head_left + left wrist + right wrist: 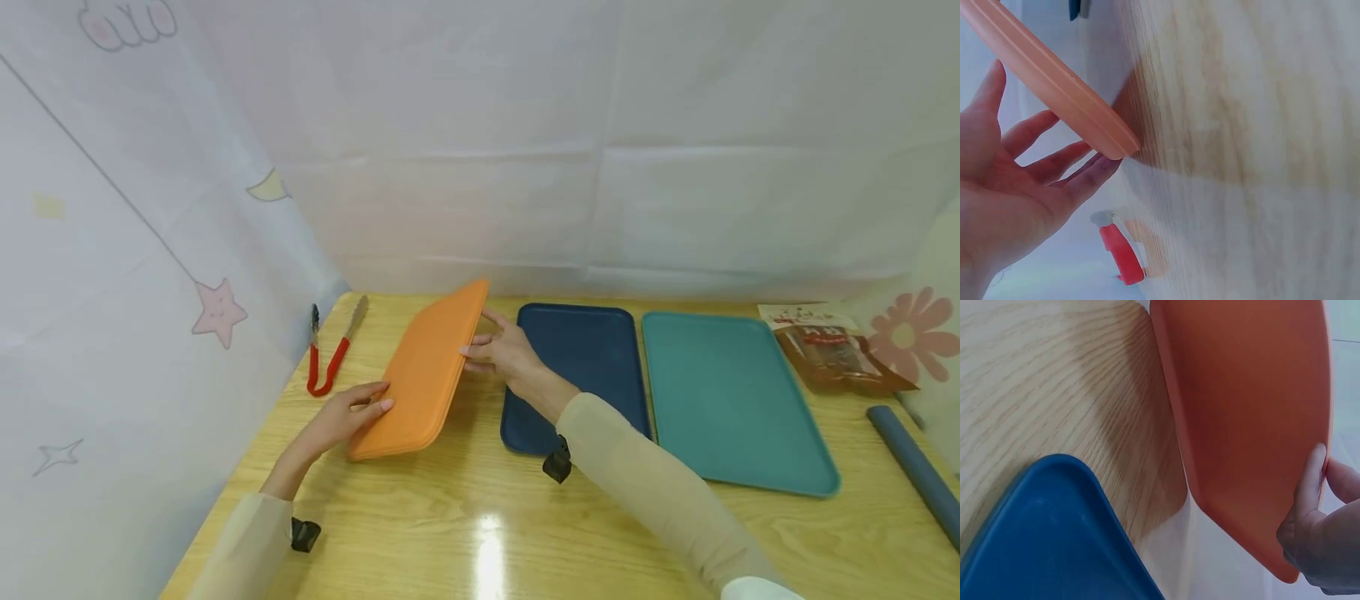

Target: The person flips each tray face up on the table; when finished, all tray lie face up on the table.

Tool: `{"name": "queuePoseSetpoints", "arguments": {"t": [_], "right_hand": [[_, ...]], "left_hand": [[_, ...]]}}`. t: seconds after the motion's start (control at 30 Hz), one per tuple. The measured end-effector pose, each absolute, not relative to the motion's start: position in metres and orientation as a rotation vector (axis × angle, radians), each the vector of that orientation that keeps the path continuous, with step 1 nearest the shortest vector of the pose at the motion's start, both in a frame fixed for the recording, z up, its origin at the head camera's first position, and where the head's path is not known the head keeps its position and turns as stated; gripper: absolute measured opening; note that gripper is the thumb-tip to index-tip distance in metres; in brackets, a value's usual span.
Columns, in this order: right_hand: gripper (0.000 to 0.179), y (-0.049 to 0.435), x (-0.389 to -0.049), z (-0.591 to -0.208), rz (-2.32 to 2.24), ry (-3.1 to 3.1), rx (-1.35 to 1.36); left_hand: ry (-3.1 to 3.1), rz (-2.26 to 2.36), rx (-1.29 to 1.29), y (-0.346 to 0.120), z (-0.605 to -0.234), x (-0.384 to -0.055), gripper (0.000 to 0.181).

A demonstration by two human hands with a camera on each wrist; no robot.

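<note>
**benchwatcher:** ok so from where I'm standing, the orange tray (423, 375) is tipped up on its left long edge on the wooden table (465, 533), leaning over to the left. The right hand (504, 352) has its raised edge, fingers on top and thumb on the far side, so it's pinching the rim. The right wrist view shows the same thing: the thumb and a fingertip clamp the orange rim (1254, 425).

**trayguy22:** and the left hand?

**benchwatcher:** The left hand (347, 417) is flat open, fingers pretty much straight, fingertips resting against the tray's outer face down near the front corner. In the left wrist view the palm (1016, 187) faces the tray's edge (1054, 81) with the fingers spread under it, touching but not wrapped round anything.

**trayguy22:** what else is on the table?

**benchwatcher:** A dark blue tray (581, 367) lies flat just right of the orange one, right under that right forearm. A teal tray (731, 400) sits beside it, edges nearly touching. Red-handled tongs (333, 350) lie over by the left curtain. There's a brown snack packet (828, 350) at the far right and a blue roll (918, 471) near the right edge.
</note>
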State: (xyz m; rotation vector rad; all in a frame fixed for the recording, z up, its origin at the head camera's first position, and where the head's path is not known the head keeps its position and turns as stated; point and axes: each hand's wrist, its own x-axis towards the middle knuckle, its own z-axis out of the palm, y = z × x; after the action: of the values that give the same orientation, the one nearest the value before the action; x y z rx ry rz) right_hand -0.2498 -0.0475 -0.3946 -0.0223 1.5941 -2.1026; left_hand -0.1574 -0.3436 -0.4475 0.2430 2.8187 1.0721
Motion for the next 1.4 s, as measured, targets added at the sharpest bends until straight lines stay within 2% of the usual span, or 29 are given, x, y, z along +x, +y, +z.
{"name": "queuePoseSetpoints", "arguments": {"t": [0.23,0.63,1.0,1.17,1.4], "right_hand": [[0.088,-0.049,-0.248,-0.392,-2.155,1.535,0.033],[0.086,-0.049,-0.244,-0.379,-2.201,1.493,0.007],[0.084,-0.054,-0.243,-0.371,-2.246,1.462,-0.012],[0.083,-0.057,-0.242,-0.367,-2.269,1.435,-0.023],[0.084,-0.061,-0.241,-0.362,-2.289,1.409,-0.041]], "left_hand": [[2.638,1.150,0.289,-0.343,-0.444,-0.130,0.068],[2.564,1.251,0.331,-0.335,-0.434,-0.112,0.083],[2.753,0.953,0.282,-0.315,-0.424,-0.102,0.073],[2.757,0.968,0.212,-0.305,-0.421,-0.097,0.069],[2.764,1.053,0.137,-0.291,-0.414,-0.092,0.073]]}}
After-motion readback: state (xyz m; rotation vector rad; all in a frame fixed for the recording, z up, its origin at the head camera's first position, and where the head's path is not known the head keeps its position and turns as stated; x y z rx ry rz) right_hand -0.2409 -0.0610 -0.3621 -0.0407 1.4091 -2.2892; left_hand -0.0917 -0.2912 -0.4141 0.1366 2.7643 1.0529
